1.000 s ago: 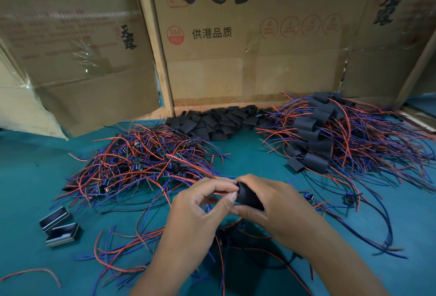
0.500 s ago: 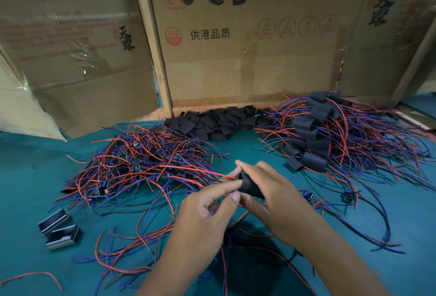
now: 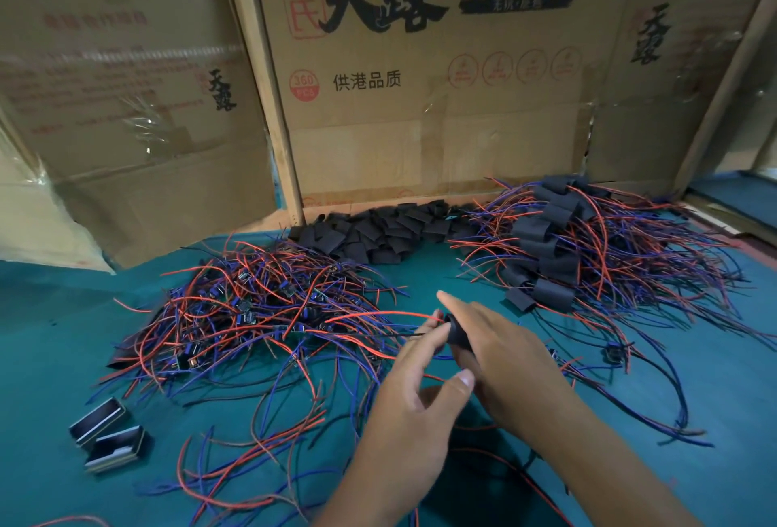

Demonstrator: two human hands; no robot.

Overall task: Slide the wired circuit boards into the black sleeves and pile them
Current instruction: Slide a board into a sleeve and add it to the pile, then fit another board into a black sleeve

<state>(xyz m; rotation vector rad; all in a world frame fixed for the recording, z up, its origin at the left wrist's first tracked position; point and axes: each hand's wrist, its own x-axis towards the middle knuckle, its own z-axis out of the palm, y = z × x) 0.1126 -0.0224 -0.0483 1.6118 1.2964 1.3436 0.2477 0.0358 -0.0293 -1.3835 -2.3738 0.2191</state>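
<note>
Cardboard boxes (image 3: 420, 77) printed with black and red characters stood along the far edge of the green tabletop (image 3: 54, 358). Two small open metal cases (image 3: 110, 436) lay at the near left.

The counter (image 3: 714, 379) has a green cloth-like top that looks soft and matt. The black sleeves (image 3: 378, 232) look matt and a bit rubbery. The wires (image 3: 252, 316) have smooth, slightly shiny plastic skins in red and blue. The boxes (image 3: 441, 106) behind are brown cardboard with shiny clear tape. Two small clips (image 3: 109, 436) have shiny metal edges.
</note>
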